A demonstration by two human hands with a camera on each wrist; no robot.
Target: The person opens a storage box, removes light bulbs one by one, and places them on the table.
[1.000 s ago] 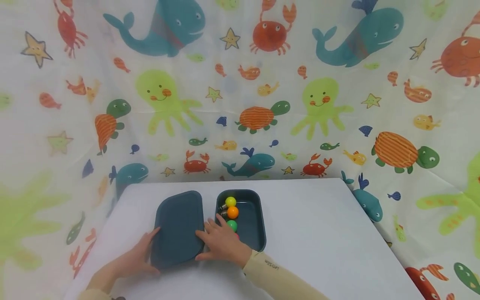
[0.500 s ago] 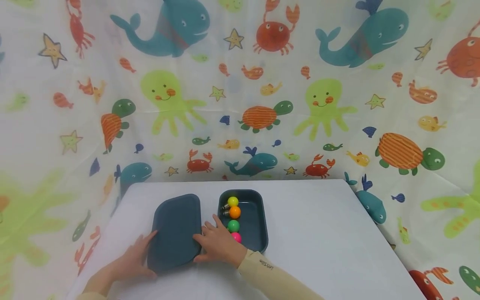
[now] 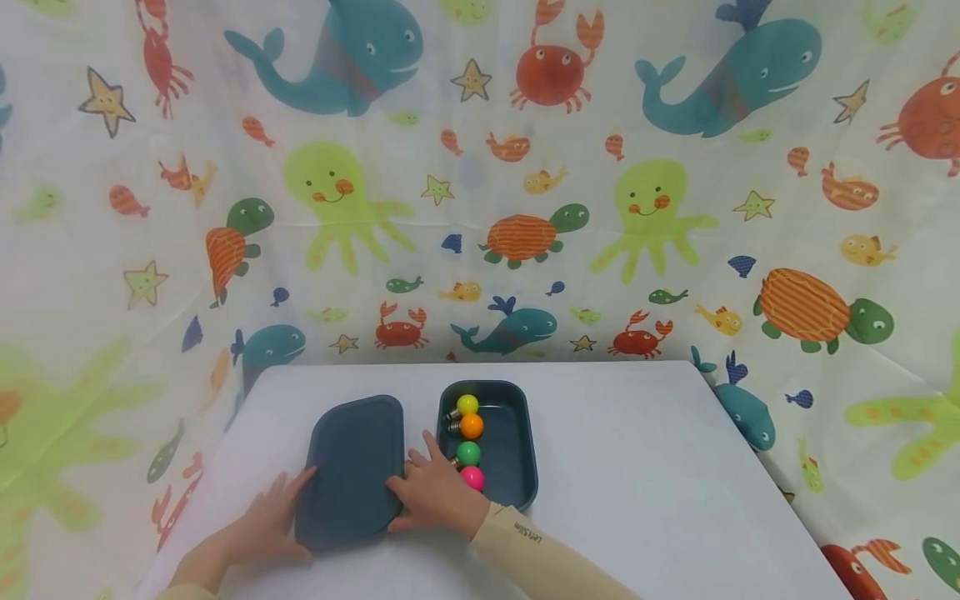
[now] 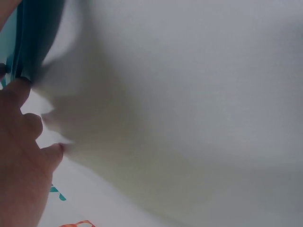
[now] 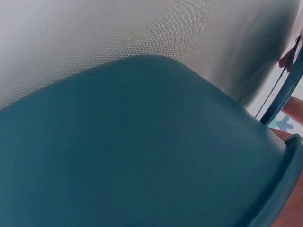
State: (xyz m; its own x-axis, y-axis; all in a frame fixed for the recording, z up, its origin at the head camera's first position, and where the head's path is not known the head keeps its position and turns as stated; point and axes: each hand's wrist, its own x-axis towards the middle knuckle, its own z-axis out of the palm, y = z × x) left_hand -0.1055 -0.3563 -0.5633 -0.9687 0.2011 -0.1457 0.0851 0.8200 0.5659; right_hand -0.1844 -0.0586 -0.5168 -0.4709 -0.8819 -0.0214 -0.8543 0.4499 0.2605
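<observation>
A dark blue-grey lid [image 3: 351, 475] lies between my hands, left of a matching open box [image 3: 510, 450]. My left hand [image 3: 262, 521] grips its left edge near the lower corner; in the left wrist view, fingers [image 4: 21, 90] meet the lid's rim [image 4: 42, 33]. At the opposite edge, my right hand [image 3: 435, 492] holds the lid, its forearm crossing the box's near left corner. Along the box's left side sit small bulbs with screw bases: yellow [image 3: 467, 404], orange [image 3: 471, 426], green [image 3: 468, 453] and pink [image 3: 472, 477]. The box's outer wall [image 5: 142, 142] fills much of the right wrist view.
A white table [image 3: 622, 467] bears the box and lid and extends well to the right of them. Behind and beside it hangs a curtain [image 3: 420, 192] printed with sea animals.
The lid and both hands have shifted slightly toward the near side and a little away from the box. More of the green and pink bulbs shows now. The camera view has turned slightly left.
</observation>
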